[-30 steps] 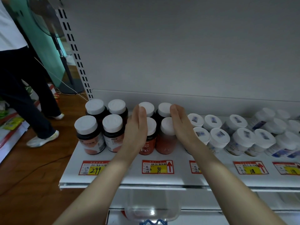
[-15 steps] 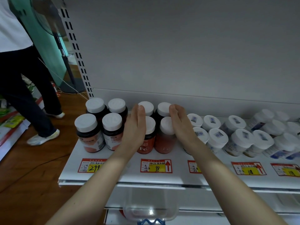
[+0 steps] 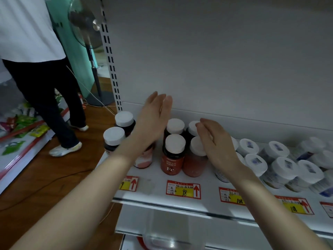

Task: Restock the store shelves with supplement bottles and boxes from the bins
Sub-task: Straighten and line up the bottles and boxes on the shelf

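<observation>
Your left hand (image 3: 153,118) hovers flat and empty at centre frame, above the dark bottles (image 3: 115,139). Your right hand (image 3: 216,143), fingers loosely straight, seems to touch the caps of the red bottles (image 3: 172,156). Those four stand mid-frame on the shelf (image 3: 156,184), behind the 98 price tag (image 3: 182,189). To square them, I'd press both palms inward evenly, low on the bodies, so none tips.

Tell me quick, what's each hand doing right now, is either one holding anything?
Left hand: open, fingers straight, holding nothing.
Right hand: open, fingers relaxed beside the red supplement bottles, holding nothing.
</observation>
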Motion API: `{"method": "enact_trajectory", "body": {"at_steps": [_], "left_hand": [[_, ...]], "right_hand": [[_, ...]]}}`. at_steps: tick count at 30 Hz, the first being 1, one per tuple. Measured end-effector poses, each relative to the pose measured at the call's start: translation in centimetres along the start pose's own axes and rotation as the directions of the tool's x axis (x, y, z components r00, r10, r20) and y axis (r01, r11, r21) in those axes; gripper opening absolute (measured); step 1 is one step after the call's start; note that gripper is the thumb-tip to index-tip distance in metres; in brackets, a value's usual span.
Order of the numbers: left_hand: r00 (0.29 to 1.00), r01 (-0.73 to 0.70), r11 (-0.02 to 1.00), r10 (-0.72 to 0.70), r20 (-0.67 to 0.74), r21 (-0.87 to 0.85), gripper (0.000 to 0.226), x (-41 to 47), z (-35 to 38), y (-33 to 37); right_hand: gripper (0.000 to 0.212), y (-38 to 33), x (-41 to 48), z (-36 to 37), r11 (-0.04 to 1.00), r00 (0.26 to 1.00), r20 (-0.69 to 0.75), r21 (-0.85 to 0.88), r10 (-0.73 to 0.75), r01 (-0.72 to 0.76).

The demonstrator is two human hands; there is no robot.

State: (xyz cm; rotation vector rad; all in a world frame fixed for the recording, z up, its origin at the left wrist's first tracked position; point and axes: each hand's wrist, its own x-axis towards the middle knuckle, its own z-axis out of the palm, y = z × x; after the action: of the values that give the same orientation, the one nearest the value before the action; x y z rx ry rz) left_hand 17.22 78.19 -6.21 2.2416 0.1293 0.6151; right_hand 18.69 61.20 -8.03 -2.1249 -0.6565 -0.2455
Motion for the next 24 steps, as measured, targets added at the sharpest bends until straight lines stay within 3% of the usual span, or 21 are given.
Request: {"method": "enact_trajectory", "body": {"at_steps": [7,14,19,24], "left_hand": [[1.0,0.003,0.955,-0.008,0.015,0.297,0.045,0.1,-8.4,-4.8],[0.951,-0.08,0.879,-0.074,0.301,0.469,0.082,-3.0,-11.4,-9.5],[0.932,-0.131,0.893,-0.036,0.36,0.43,0.063,-3.4,-10.8,-10.2],[0.941,-0.166,0.889,0.014,0.337,0.426,0.054,-3.3,-10.7,-10.7]], "right_hand": [[0.021,-4.9,1.4,3.1,0.974,0.963,0.203,-0.105,-0.177,0.201],[0.051,-7.8,3.0,6.6,0.93,0.867,0.497,-0.309,-0.019,0.198],[0.056,-7.6,2.7,8.0,0.929,0.864,0.501,-0.341,0.052,0.142],[0.043,-7.2,2.9,8.2,0.937,0.883,0.467,-0.322,0.035,0.133]]}}
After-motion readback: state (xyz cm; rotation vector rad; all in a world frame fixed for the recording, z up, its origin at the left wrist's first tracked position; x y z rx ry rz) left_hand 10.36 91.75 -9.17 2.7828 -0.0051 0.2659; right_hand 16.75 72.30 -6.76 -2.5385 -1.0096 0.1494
